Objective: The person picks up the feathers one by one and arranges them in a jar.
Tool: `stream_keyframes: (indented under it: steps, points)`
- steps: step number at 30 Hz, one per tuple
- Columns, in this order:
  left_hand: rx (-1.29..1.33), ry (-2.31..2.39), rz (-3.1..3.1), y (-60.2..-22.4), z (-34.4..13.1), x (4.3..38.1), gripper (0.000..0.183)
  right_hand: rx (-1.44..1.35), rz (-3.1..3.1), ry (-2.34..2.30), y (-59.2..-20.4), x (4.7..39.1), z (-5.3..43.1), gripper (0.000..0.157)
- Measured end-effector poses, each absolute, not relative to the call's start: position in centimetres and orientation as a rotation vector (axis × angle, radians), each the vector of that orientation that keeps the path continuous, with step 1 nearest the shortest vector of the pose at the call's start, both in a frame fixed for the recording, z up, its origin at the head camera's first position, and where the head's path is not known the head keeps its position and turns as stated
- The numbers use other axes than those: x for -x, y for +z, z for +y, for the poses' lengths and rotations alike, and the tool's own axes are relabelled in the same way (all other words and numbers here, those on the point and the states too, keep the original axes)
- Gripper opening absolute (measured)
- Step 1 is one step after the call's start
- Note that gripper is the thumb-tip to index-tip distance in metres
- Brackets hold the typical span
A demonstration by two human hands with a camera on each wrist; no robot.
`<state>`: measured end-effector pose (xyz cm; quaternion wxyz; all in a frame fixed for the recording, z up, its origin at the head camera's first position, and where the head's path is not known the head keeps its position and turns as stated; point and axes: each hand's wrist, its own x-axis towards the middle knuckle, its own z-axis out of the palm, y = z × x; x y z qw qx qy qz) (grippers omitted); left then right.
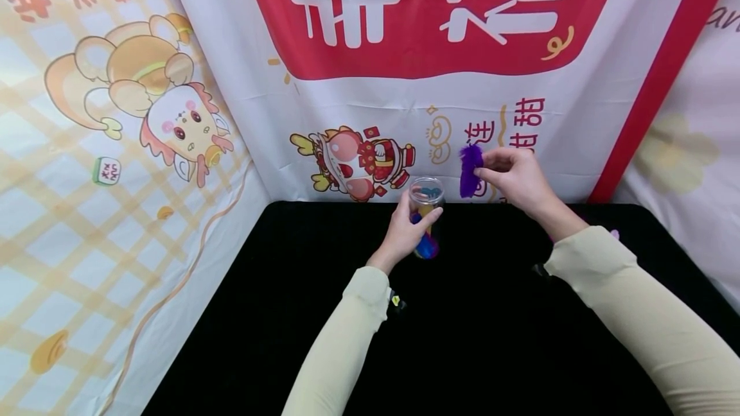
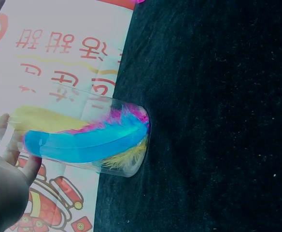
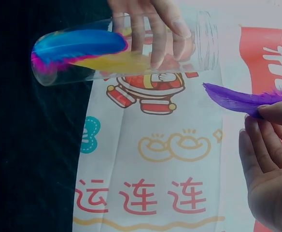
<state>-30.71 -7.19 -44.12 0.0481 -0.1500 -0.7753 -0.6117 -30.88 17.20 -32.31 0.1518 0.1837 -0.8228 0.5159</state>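
A clear jar (image 1: 428, 192) stands upright near the table's back edge, its mouth uncovered. My left hand (image 1: 403, 228) grips its side, fingers wrapped round the upper part. Inside lie a blue feather (image 2: 90, 144), a yellow feather (image 2: 47, 118) and some pink plumage (image 3: 49, 64). To the jar's right, my right hand (image 1: 516, 178) pinches a purple feather (image 1: 471, 171) between thumb and fingers. In the right wrist view the purple feather (image 3: 237, 100) is apart from the jar, with one end towards the rim.
A black cloth-covered table (image 1: 451, 339) spreads beneath both arms. Behind it hangs a white and red printed banner (image 1: 358, 95), and a patterned sheet (image 1: 133, 210) hangs at the left. A small pinkish thing (image 1: 615, 234) shows beside the right sleeve.
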Motion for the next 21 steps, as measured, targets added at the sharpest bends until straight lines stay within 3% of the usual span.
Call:
stream_keyframes:
  steps: [21]
  points:
    - [0.423, -1.854, -2.387, -44.0, -7.2, 30.7, 0.075, -0.552, -2.346, 1.536, -30.8, 30.9, 15.6, 0.015]
